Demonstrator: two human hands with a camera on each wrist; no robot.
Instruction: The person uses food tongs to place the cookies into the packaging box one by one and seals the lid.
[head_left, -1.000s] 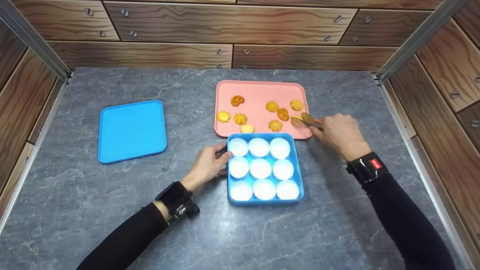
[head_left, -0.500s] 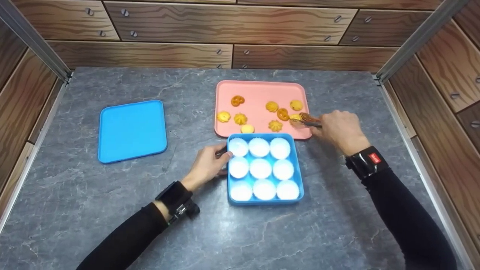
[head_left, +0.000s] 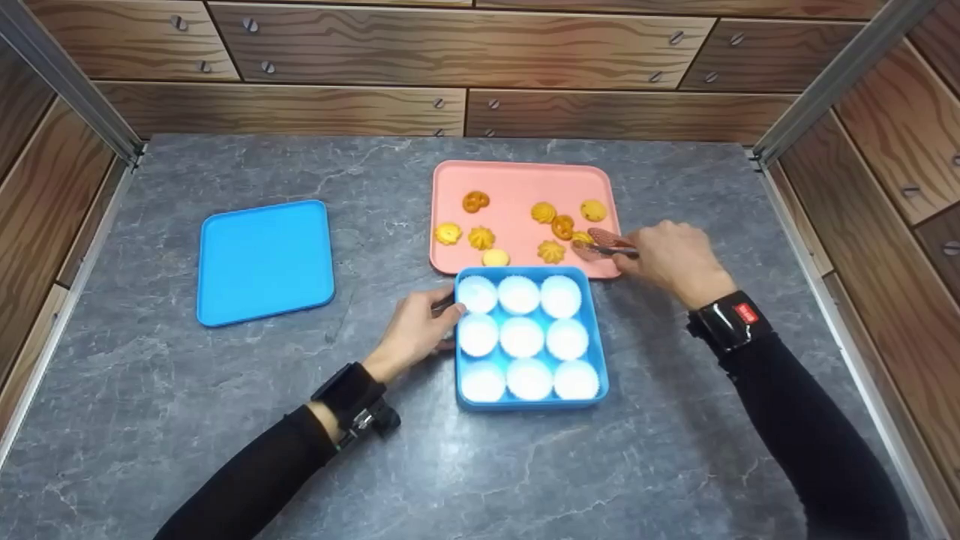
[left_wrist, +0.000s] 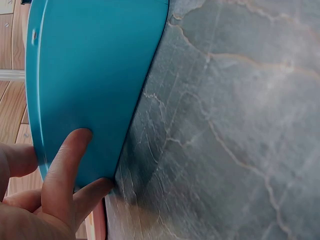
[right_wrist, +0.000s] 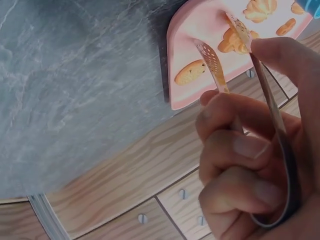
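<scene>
A blue square box (head_left: pixel 529 411) holds rows of white paper cups (head_left: pixel 520 337). My left hand (head_left: pixel 416 326) holds its left wall, thumb at the rim and fingers against the outside (left_wrist: pixel 62 175). My right hand (head_left: pixel 671 259) grips metal tongs (head_left: pixel 616 249) with perforated ends. Their two arms stand apart in the right wrist view, the ends over the right part of the pink tray (head_left: pixel 517 180). A yellow cookie (head_left: pixel 581 238) lies at the tong ends, partly hidden; whether it is pinched I cannot tell. Beside it lies a pretzel-shaped cookie (head_left: pixel 562 226).
Several more cookies lie about the tray, among them a second pretzel (head_left: pixel 475 201), a star-shaped one (head_left: pixel 551 251) and a round one (head_left: pixel 592 210). A flat blue lid (head_left: pixel 266 262) lies at the left. Wood-patterned panels (head_left: pixel 345 109) border the grey table.
My right hand and the tongs have moved slightly left. The yellow cookie at their ends and the neighbouring pretzel have shifted left. My left hand and the box stay put.
</scene>
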